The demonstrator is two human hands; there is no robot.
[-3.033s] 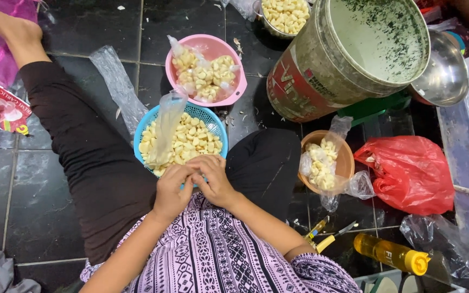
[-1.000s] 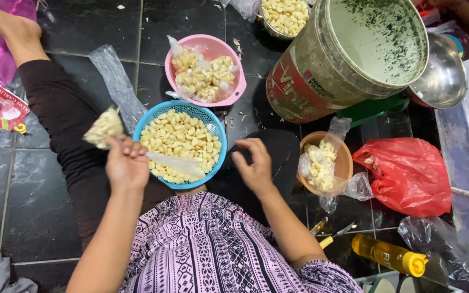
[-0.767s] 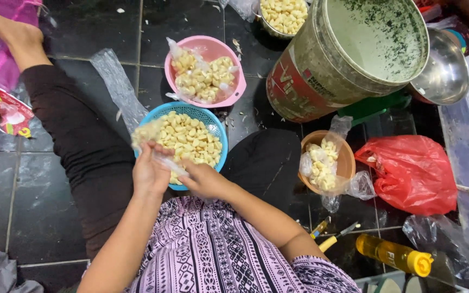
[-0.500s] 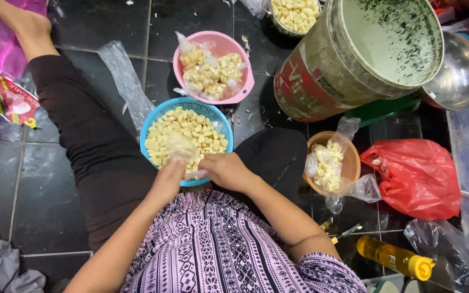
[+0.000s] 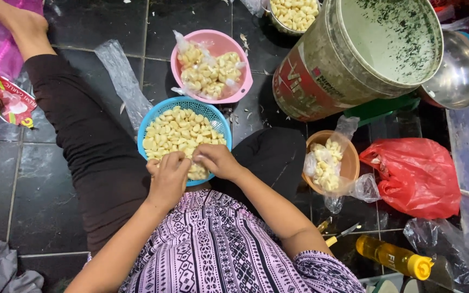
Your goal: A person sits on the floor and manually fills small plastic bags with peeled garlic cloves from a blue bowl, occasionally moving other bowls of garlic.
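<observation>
Both hands met over the near rim of the blue basket (image 5: pixel 149 130) of peeled garlic cloves (image 5: pixel 177 133) on the floor, the left hand (image 5: pixel 168 179) and right hand (image 5: pixel 215 160) with fingers curled together, apparently pinching something small, the cloves lying just beyond them.

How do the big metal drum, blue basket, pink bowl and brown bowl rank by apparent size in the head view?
1. Metal drum
2. Blue basket
3. Pink bowl, slightly smaller
4. Brown bowl

Pink bowl (image 5: pixel 213 65) just beyond blue basket (image 5: pixel 153 116).
</observation>
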